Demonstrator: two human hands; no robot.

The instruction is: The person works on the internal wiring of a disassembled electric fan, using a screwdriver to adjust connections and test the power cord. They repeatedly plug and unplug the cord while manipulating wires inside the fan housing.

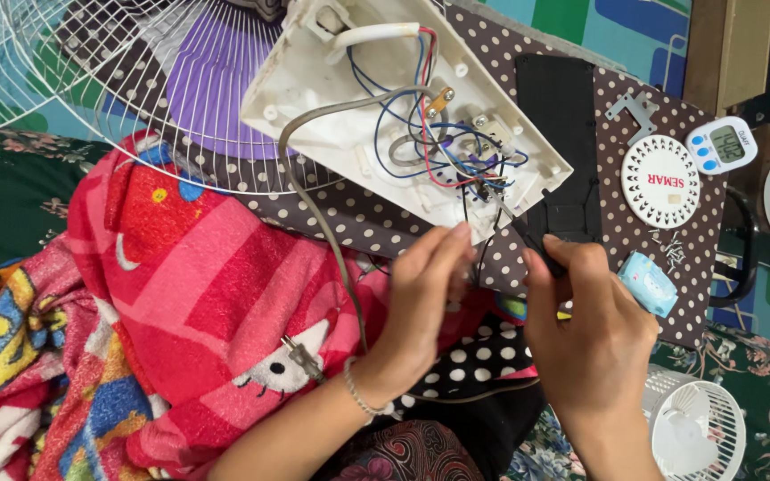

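Opened white plastic housing (358,98): lies tilted on a brown polka-dot cloth (376,227), inside face up, showing blue, red and black wires (443,147) and a grey cable (314,200) that runs down across a red patterned blanket (180,285) to a plug (303,358).

Left hand (421,307): bracelet at the wrist, fingers curled, fingertips pinched on thin dark wires just below the housing's lower corner.

Right hand (585,325): just beside the left, fingers closed round a dark object (541,249), possibly a tool handle or wire end; the view is too tight to tell which.

Black flat panel (559,142): to the right of the housing, touching its edge.

Round white perforated disc (661,181), small metal bracket (632,109), scattered small screws (670,249): on the cloth, right of the panel.

White digital timer (722,144): at the cloth's right corner.

Light blue roll-shaped item (650,283): just beside the right hand.

White wire fan guard (135,80): upper left, over a purple blade.

Small white fan (697,428): lower right.
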